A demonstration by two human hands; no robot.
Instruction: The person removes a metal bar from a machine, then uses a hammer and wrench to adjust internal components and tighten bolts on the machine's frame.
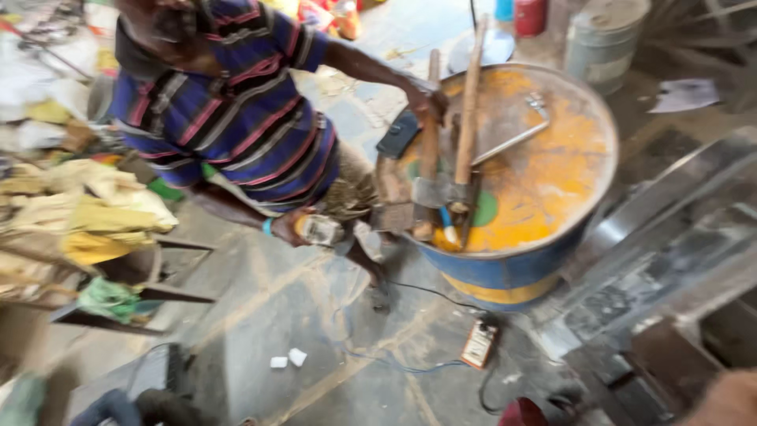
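Fingers of our own barely show: a blurred, skin-toned shape in the lower right corner of the frame is probably our right hand (729,404). We cannot tell how far its fingers are spread or whether they hold anything. Our left hand is out of the frame.

Nearest that hand, just up and to its left, lies a dark steel frame piece (670,359) on the floor. It sits apart from the fingers, not touching them as far as we can see. We judge it heavy, rigid and rough, probably with sharp cut edges, so it is best gripped along a flat side near its middle rather than at an end. Long grey metal strips (670,213) run diagonally above it.

At centre stands a blue drum (512,276) with an orange-stained top that serves as a bench. Lying on it are a long-handled hammer (467,102), a bent metal bar (516,134) and a dark phone (397,134).

A co-worker in a striped shirt bends over at upper left. One of that person's hands (426,99) rests on the drum's rim, and the other (288,229) grips a small power tool (319,230), too blurred to name. A cable trails across the floor to a small boxy device (479,343).
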